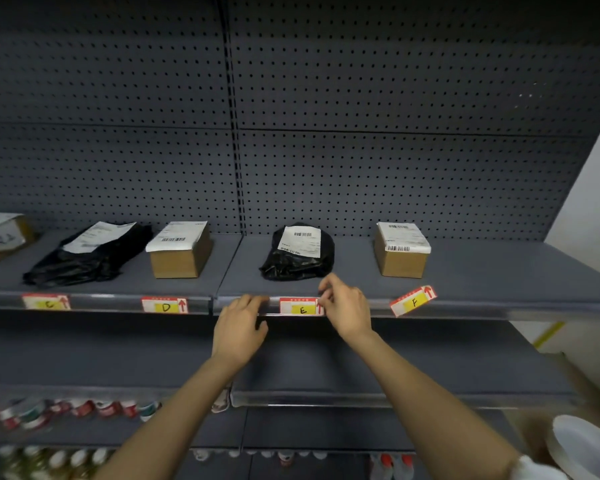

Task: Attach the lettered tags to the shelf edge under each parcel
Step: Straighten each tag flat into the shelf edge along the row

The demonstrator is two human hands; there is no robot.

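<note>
Two hands work the shelf's front edge (pixel 118 301) under the black bagged parcel (pixel 297 252). E tag (pixel 300 306) sits in the edge strip between them: the right hand (pixel 347 306) pinches its right end, fingers closed on it, while the left hand (pixel 239 323) presses flat on the strip just left of it, fingers together, gripping nothing. C tag (pixel 45 302) and D tag (pixel 165 305) sit straight farther left. F tag (pixel 413 301) hangs tilted, under the right box (pixel 400 251).
</note>
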